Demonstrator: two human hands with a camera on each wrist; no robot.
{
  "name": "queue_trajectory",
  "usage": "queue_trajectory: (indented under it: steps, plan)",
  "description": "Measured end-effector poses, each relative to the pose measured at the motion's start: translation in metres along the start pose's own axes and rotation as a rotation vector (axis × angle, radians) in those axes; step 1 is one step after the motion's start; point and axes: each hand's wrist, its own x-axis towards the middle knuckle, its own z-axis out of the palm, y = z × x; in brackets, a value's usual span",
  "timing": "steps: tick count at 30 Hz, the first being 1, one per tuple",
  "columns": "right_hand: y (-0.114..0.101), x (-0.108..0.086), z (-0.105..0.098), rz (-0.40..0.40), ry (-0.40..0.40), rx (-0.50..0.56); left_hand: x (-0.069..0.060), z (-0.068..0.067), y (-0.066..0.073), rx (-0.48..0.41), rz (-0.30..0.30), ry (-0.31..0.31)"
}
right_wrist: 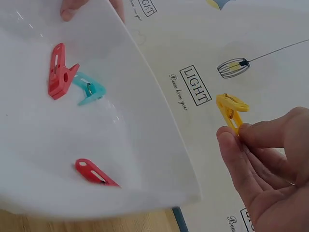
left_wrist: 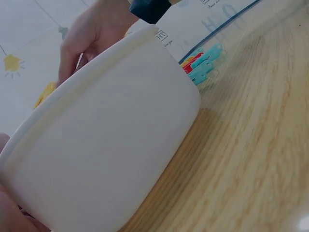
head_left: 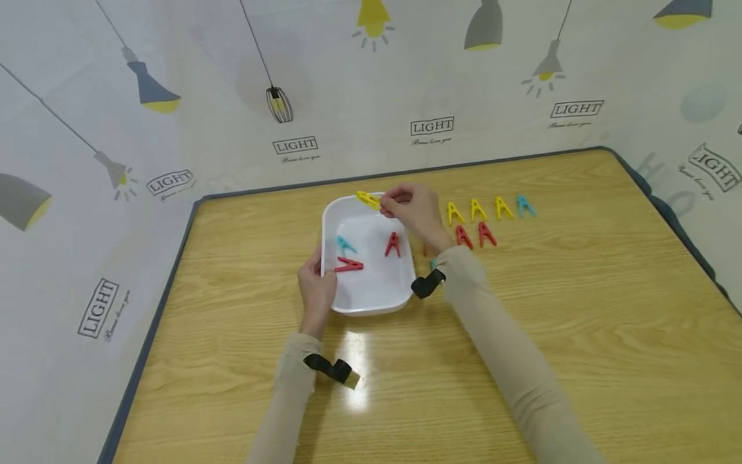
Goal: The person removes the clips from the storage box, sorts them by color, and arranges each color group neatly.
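A white plastic tub (head_left: 377, 291) is tilted on the table, and my left hand (head_left: 317, 291) grips its left wall with the thumb over the rim. Inside lie two red clothespins (head_left: 350, 265) and a light-blue clothespin (head_left: 346, 245). Over the tub's far rim, my right hand (head_left: 413, 207) pinches a yellow clothespin (right_wrist: 231, 110) between thumb and fingertips. In the left wrist view the tub's outer wall (left_wrist: 111, 130) hides most of the inside.
Right of the tub, yellow clothespins (head_left: 477, 209), a light-blue clothespin (head_left: 525, 205) and red clothespins (head_left: 485, 234) lie in rows on the wooden table (head_left: 580, 277). More are partly hidden by my right arm. A printed cloth (head_left: 359, 148) hangs behind the table.
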Motion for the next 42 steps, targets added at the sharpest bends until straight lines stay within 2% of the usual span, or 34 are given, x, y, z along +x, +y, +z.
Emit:
queue_trajectory:
  steps: [6,16,26,32,37,39,42]
  plan:
    - [0.005,0.003,-0.032,-0.033,0.131,0.142,0.000,0.000,0.001,0.007,-0.007,-0.009]
    - [0.022,-0.001,-0.083,0.012,0.240,0.165,0.000,-0.001,0.001,0.019,-0.024,-0.025]
    - [0.057,-0.010,-0.132,0.013,0.406,0.102,0.000,-0.001,0.001,0.004,-0.014,-0.017]
    - [0.084,-0.010,-0.156,0.075,0.519,0.048,0.000,-0.002,0.001,0.005,-0.013,-0.013]
    - [0.101,-0.010,-0.174,0.113,0.639,-0.064,0.000,-0.002,-0.001,0.008,-0.009,-0.022]
    - [0.105,-0.011,-0.179,0.133,0.668,-0.099,0.000,-0.001,-0.001,0.006,-0.001,-0.016]
    - [0.108,-0.013,-0.183,0.178,0.671,-0.147,0.000,0.000,0.001,0.005,0.016,-0.001]
